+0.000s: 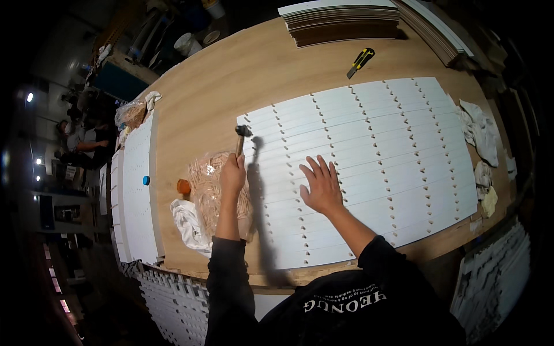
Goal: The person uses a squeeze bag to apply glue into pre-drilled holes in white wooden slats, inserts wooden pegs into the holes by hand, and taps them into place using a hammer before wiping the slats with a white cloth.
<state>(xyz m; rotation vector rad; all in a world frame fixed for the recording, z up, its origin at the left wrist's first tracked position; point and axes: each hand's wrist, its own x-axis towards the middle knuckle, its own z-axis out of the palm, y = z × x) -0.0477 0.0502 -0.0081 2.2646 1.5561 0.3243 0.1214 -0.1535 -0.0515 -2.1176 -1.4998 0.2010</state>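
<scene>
My left hand grips the wooden handle of a hammer, whose dark head is raised near the left edge of a row of white boards. The boards lie side by side, and short wooden dowels stand up from them in several lines. On the boards rests my right hand, palm down with fingers spread and nothing held. Beneath my left forearm lies a clear plastic bag full of loose wooden dowels, partly hidden by the arm.
An orange cap and a white cloth lie beside the bag. A yellow-black utility knife lies beyond the boards. Stacked panels stand at the far edge, a white panel at left with a blue cap. Rags lie right.
</scene>
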